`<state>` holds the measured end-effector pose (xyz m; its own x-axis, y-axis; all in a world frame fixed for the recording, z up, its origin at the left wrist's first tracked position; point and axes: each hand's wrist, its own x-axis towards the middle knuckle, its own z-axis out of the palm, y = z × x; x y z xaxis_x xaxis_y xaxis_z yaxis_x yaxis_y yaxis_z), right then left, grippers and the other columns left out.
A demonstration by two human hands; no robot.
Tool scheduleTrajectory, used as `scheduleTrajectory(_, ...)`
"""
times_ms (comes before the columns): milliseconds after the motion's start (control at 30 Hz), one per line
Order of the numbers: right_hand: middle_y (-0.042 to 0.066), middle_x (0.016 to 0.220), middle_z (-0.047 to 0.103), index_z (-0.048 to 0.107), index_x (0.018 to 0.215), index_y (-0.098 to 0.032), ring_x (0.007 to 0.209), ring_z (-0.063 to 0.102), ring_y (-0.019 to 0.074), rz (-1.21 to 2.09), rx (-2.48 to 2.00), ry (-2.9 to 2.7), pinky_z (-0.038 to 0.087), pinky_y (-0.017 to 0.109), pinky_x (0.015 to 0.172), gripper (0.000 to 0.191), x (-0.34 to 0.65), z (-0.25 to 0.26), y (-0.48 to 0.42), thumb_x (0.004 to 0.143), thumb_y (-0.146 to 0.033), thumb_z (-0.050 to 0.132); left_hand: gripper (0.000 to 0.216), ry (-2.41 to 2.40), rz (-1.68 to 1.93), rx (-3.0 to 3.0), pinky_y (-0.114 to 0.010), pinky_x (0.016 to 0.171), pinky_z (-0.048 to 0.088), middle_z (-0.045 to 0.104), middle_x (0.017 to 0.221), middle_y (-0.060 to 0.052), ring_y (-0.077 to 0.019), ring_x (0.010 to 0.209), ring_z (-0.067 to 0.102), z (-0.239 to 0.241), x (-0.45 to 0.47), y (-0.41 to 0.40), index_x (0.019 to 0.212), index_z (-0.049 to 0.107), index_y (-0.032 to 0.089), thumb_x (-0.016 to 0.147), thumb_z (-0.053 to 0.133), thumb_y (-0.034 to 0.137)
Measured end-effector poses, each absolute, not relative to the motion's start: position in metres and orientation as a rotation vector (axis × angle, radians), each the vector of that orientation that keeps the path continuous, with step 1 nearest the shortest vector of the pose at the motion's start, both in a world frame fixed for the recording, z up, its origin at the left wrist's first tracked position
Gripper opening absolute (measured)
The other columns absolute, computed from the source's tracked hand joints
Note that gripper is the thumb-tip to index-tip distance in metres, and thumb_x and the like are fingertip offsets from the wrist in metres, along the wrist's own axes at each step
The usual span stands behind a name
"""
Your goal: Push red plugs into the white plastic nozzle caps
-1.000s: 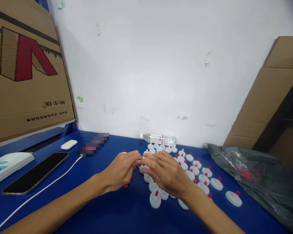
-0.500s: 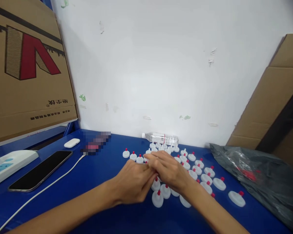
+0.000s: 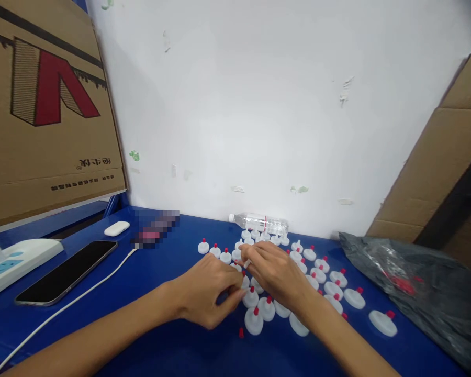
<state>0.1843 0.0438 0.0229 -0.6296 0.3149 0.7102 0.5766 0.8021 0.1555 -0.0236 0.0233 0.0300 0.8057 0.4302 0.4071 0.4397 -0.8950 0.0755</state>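
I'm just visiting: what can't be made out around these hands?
Head view: whatever the left hand may hold, hidden by its own curl.
Head view: the full count of white discs; the right hand covers some.
Head view: the pixelated object, too blocky to identify.
Head view: one end of the power strip, cut off by the left edge.
Head view: print on the bottle, too small.

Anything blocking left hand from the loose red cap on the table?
Nothing visible: blue tabletop shows between left hand and loose red cap. The nearest red-tipped white disc lies to the cap's right, not between.
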Motion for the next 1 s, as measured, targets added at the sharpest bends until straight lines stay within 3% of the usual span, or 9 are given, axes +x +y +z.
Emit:
scheduleTrajectory(133, 0.001, 0.079, 0.07, 0.057, 0.093, -0.021, 0.071, 0.064, 0.0164, -0.609, -0.732, -2.231, 0.047, 0.029, 0.067, 0.007, 0.192, 0.027, 0.046, 0.099, -0.019, 0.055, 0.029, -0.614, -0.407, -3.0, -0.032, 0.045, 0.029, 0.06, 0.059, 0.0, -0.0157, 0.047, 0.052, 0.031, -0.023, 0.016, 0.067, 0.051, 0.02, 0.081, 0.067, 0.039)
scheduleTrajectory(233, 0.001, 0.085, 0.071, 0.058, 0.094, -0.022, 0.072, 0.067, 0.0149, -0.605, -0.803, -2.195, 0.046, 0.026, 0.061, 0.007, 0.196, 0.027, 0.047, 0.1, -0.023, 0.056, 0.035, -0.638, -0.274, -2.972, -0.033, 0.044, 0.027, 0.061, 0.057, -0.001, -0.0172, 0.044, 0.052, 0.024, -0.016, 0.01, 0.069, 0.054, 0.02, 0.082, 0.069, 0.049)
scheduleTrajectory(400, 0.006, 0.106, 0.072, 0.059, 0.103, -0.021, 0.098, 0.07, 0.0199, -0.489, -0.81, -2.202, 0.056, 0.028, 0.074, 0.005, 0.197, 0.025, 0.048, 0.1, -0.024, 0.057, 0.012, -0.635, -0.2, -2.995, -0.034, 0.045, 0.029, 0.066, 0.062, -0.001, -0.0182, 0.048, 0.058, 0.018, -0.009, 0.004, 0.076, 0.057, 0.02, 0.081, 0.065, 0.028)
scheduleTrajectory(500, 0.009, 0.116, 0.07, 0.059, 0.11, -0.02, 0.109, 0.068, 0.0224, -0.478, -0.793, -2.19, 0.059, 0.032, 0.082, 0.012, 0.195, 0.026, 0.048, 0.099, -0.022, 0.057, 0.011, -0.633, -0.224, -2.984, -0.033, 0.044, 0.027, 0.062, 0.059, 0.001, -0.0163, 0.045, 0.054, 0.021, -0.012, 0.007, 0.071, 0.053, 0.02, 0.075, 0.063, 0.021)
scheduleTrajectory(700, 0.013, 0.131, 0.063, 0.058, 0.123, -0.019, 0.111, 0.066, 0.0263, -0.544, -0.874, -2.216, 0.061, 0.038, 0.079, 0.025, 0.196, 0.026, 0.048, 0.1, -0.014, 0.052, 0.014, -0.844, -0.863, -2.72, -0.027, 0.049, 0.034, 0.063, 0.066, 0.001, -0.0126, 0.052, 0.056, 0.026, -0.026, 0.035, 0.083, 0.062, 0.018, 0.092, 0.051, 0.02)
scheduleTrajectory(867, 0.009, 0.112, 0.071, 0.058, 0.123, -0.02, 0.097, 0.069, 0.0254, -0.59, -0.815, -2.246, 0.058, 0.039, 0.079, 0.027, 0.195, 0.026, 0.049, 0.098, -0.028, 0.06, 0.017, -1.094, -1.352, -2.576, -0.022, 0.054, 0.042, 0.07, 0.082, -0.002, -0.0108, 0.063, 0.062, 0.023, -0.03, 0.051, 0.104, 0.07, 0.018, 0.098, 0.056, 0.025)
scheduleTrajectory(1000, 0.008, 0.103, 0.072, 0.055, 0.12, -0.019, 0.092, 0.07, 0.0255, -0.57, -0.821, -2.263, 0.057, 0.04, 0.078, 0.03, 0.193, 0.026, 0.048, 0.093, -0.025, 0.067, 0.017, -1.177, -1.526, -2.636, -0.018, 0.051, 0.044, 0.074, 0.092, -0.003, -0.0124, 0.073, 0.067, 0.025, -0.028, 0.051, 0.107, 0.073, 0.021, 0.095, 0.062, 0.022)
